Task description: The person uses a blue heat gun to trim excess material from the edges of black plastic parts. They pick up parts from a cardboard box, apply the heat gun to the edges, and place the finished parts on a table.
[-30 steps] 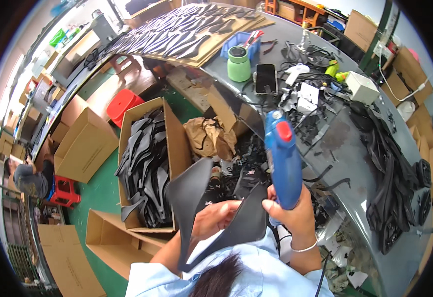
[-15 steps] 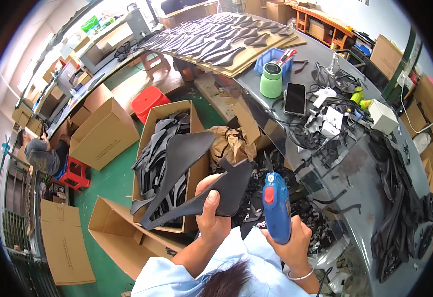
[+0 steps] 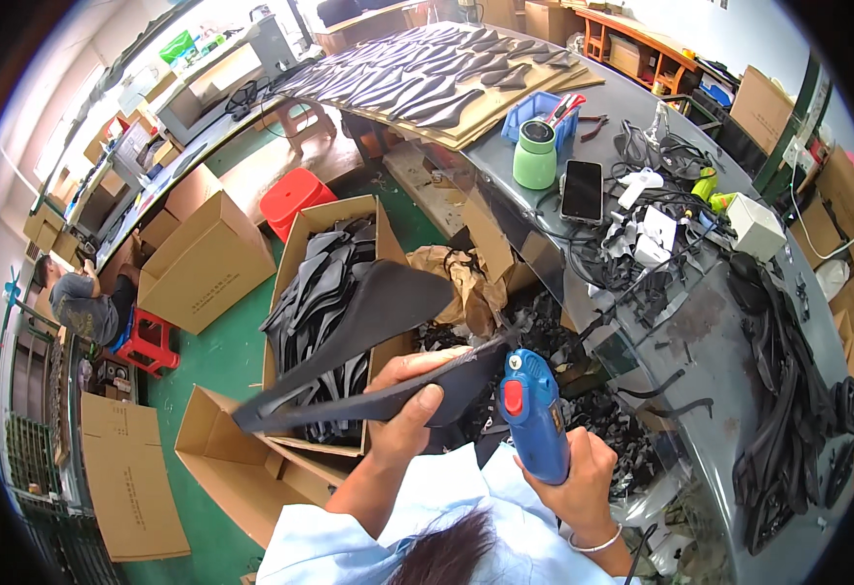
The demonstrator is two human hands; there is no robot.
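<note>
My left hand [image 3: 407, 405] is closed on a black V-shaped panel [image 3: 378, 302], thumb on the near side, fingers behind. The panel is tilted so its near arm shows almost edge-on, and its narrow joined end points to the lower left. My right hand [image 3: 583, 478] grips a blue handheld power tool [image 3: 536, 419] with a red button on top. The tool's front end is right by the panel's right edge; whether it touches, I cannot tell. Beneath the panel stands an open carton [image 3: 383, 234] packed with similar black pieces [image 3: 334, 258].
Dark scraps [image 3: 612, 439] lie below the tool. On the grey table [image 3: 700, 331] to the right are a green jar [image 3: 535, 161], a phone [image 3: 582, 190], cables and black strips [image 3: 773, 390]. Another carton [image 3: 217, 439] lies at lower left. A person [image 3: 90, 302] sits far left.
My left hand has tilted the panel and swung its narrow end down and left. The tool has shifted slightly left and down, its front now beside the panel's right edge.
</note>
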